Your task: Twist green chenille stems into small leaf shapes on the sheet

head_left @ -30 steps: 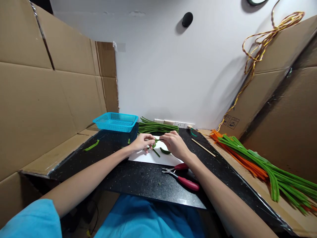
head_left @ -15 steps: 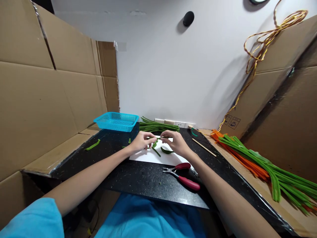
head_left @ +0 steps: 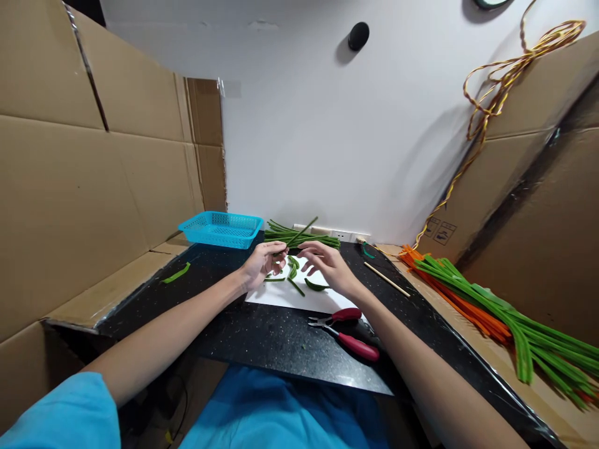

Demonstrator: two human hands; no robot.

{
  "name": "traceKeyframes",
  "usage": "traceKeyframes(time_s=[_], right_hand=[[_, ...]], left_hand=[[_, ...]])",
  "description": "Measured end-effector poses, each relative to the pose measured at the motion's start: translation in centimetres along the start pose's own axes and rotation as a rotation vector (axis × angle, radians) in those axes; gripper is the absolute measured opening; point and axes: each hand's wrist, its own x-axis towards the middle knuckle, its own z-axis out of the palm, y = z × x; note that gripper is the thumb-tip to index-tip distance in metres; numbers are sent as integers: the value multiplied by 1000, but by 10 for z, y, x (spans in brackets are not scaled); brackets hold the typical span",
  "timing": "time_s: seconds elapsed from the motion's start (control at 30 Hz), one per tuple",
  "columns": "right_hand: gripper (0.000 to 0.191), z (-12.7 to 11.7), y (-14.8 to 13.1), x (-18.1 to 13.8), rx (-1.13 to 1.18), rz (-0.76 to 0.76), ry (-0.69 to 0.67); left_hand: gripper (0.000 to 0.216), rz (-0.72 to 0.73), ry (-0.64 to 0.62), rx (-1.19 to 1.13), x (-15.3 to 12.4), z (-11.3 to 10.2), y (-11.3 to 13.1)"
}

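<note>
My left hand (head_left: pixel 264 264) pinches a green pipe cleaner (head_left: pixel 303 230), whose free end slants up and to the right over the bundle behind. Close beside it, my right hand (head_left: pixel 329 264) has its fingers apart and holds nothing. Beneath both hands lies a white sheet of paper (head_left: pixel 276 298). On the sheet are short green pieces (head_left: pixel 296 287) and a curved, leaf-like green piece (head_left: pixel 316 284). Red-handled cutting pliers (head_left: pixel 345 332) rest at the sheet's near right edge, below my right forearm.
A blue plastic basket (head_left: pixel 221 238) stands at the back left, beside a bundle of green pipe cleaners (head_left: pixel 322 240). A wooden stick (head_left: pixel 387 279) lies to the right. Orange (head_left: pixel 477 315) and green stems (head_left: pixel 486 305) lie on cardboard at right. A green strip (head_left: pixel 176 273) lies at left.
My right hand has let go of the green pipe cleaner and its fingers have spread. The pipe cleaner now points up and right from my left hand.
</note>
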Motion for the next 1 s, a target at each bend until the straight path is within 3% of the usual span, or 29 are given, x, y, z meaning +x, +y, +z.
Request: traceKeyframes(time_s=[0.07,0.27,0.43,0.73,1.0], right_hand=[[42,12,-5,-3,-1,-33,-9],[45,24,-9,-7,-5,-85,207],[51,21,-9,-6,103,-13,188],[52,18,2,-6,67,19,176],[51,19,-1,-6,120,60,196]], left_hand=[[30,-48,-47,15,-2,2,-1],[36,-31,-138,172,-4,7,-11],[40,4,-178,225,-3,5,-17],[37,64,-125,323,-2,7,-25],[33,-87,-167,151,-1,6,-22]])
